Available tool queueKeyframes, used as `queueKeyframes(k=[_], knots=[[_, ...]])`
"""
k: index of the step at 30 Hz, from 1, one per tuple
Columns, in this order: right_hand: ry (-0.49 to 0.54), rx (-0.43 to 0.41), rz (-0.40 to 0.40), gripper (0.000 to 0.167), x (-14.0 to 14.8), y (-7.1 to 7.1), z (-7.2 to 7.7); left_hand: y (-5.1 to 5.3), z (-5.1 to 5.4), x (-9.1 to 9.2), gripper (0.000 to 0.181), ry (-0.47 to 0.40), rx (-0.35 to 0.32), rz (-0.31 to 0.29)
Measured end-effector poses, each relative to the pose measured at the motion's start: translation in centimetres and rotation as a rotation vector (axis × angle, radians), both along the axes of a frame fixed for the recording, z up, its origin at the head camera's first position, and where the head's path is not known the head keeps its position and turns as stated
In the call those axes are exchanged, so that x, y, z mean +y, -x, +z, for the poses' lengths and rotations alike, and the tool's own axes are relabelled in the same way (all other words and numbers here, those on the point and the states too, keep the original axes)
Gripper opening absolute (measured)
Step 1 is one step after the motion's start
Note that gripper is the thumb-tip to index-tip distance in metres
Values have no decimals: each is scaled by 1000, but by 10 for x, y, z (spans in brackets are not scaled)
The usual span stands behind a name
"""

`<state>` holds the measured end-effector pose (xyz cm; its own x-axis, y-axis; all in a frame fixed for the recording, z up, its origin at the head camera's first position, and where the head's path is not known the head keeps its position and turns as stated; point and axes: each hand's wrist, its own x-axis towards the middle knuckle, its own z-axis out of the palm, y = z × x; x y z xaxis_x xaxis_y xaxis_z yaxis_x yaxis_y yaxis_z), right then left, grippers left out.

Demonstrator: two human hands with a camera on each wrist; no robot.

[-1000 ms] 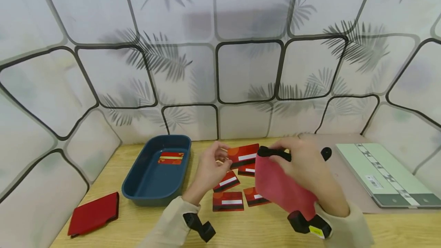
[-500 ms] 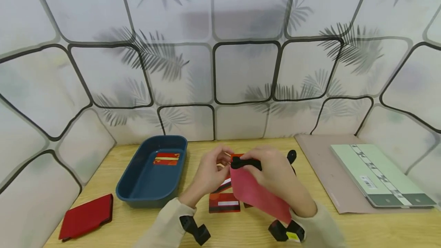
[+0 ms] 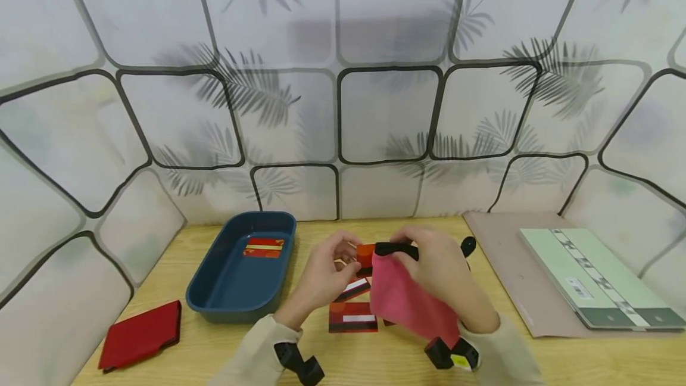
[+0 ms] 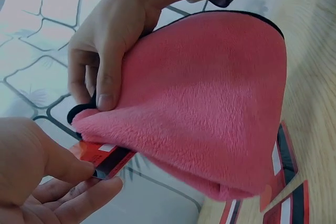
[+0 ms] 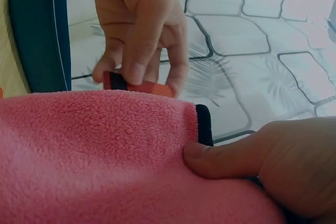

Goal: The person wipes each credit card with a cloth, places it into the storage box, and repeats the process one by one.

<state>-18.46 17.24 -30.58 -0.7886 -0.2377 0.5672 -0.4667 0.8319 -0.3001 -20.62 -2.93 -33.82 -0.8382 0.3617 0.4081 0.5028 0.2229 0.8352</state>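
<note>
My left hand (image 3: 328, 267) pinches a red-and-orange card (image 3: 365, 258) with a dark stripe by its left end, above the table. A pink fluffy cloth (image 3: 404, 299) with black edging hangs from my right hand (image 3: 443, 268), gripped near its top edge. The cloth covers the card's right part. In the left wrist view, the card (image 4: 107, 157) sticks out from under a fold of the cloth (image 4: 205, 93). My right thumb (image 5: 215, 158) presses on the cloth in the right wrist view. Under the hands lie several red cards (image 3: 352, 310), partly hidden.
A blue tray (image 3: 240, 310) with a red-and-gold card (image 3: 264, 244) inside stands at left. Nearby lies a red wallet-like case (image 3: 142, 335). Light green notebooks (image 3: 568, 255) rest on a pinkish sheet (image 3: 506, 267) at right. Behind my right hand, a black rounded tip (image 3: 468, 246) shows.
My right hand has moved left with the cloth, which has come over the card's right part. Since half a second ago the cloth has slid slightly right, showing more of the card's left end.
</note>
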Motion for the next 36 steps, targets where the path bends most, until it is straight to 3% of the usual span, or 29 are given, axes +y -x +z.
queueKeyframes(k=[8,15,21,25,28,31,36], knots=[[-4,-59,-32,19,11,2,2,2,-2,-2,30,9,0,18],[-61,-11,-125,17,23,6,2,-1,-2,-2,30,-21,-20,53],[-55,32,-130,16,29,8,3,0,-2,-2,39,-29,-38,72],[-64,15,-159,15,33,8,7,-1,1,-3,47,-19,-57,81],[-62,-12,-181,16,35,6,10,-1,2,-2,40,13,-25,103],[-64,-18,-190,17,36,6,12,-1,2,-2,29,54,48,149],[-75,-22,-188,17,37,5,13,0,-1,-3,27,101,102,182]])
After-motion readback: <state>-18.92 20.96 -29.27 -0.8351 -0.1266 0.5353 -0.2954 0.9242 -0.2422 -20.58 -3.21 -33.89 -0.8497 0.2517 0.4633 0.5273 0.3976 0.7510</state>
